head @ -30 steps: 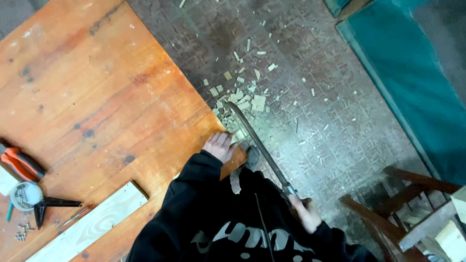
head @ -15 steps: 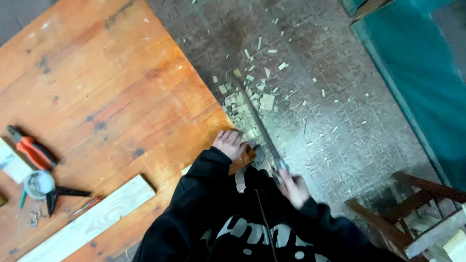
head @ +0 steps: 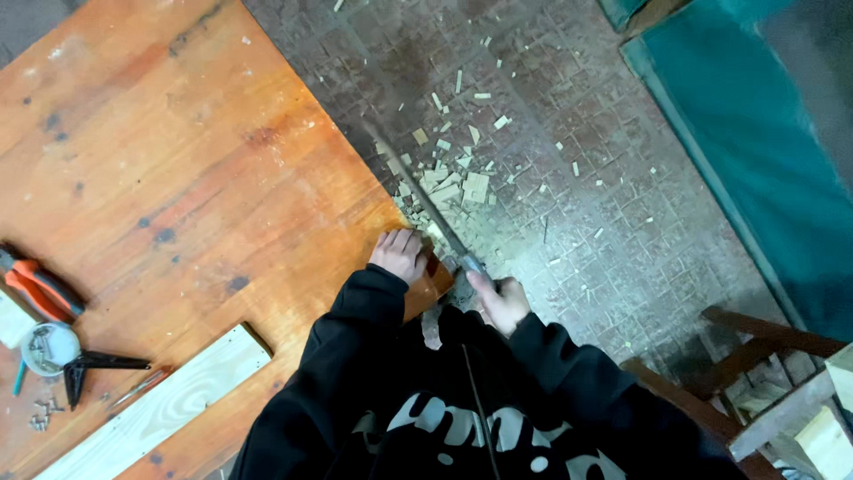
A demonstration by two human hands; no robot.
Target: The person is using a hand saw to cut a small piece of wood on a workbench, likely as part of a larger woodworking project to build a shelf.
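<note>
My right hand (head: 499, 300) grips the handle of a hand saw (head: 425, 203), whose long thin blade runs up and left along the edge of the orange wooden table (head: 178, 160). My left hand (head: 400, 253) presses down at the table's corner, on a small piece that is mostly hidden under the fingers. The blade passes just right of that hand. Black sleeves cover both arms.
Several pale wood offcuts (head: 462, 178) litter the tiled floor beyond the table corner. On the table's left lie orange-handled pliers (head: 40, 289), a small round tin (head: 49, 347), black snips (head: 93, 366) and a pale plank (head: 160, 404). A wooden chair frame (head: 755, 356) stands at right, beside a teal mat (head: 764, 133).
My right hand has pushed the saw forward, up and to the left, so it now sits close to my left hand. The view has shifted slightly.
</note>
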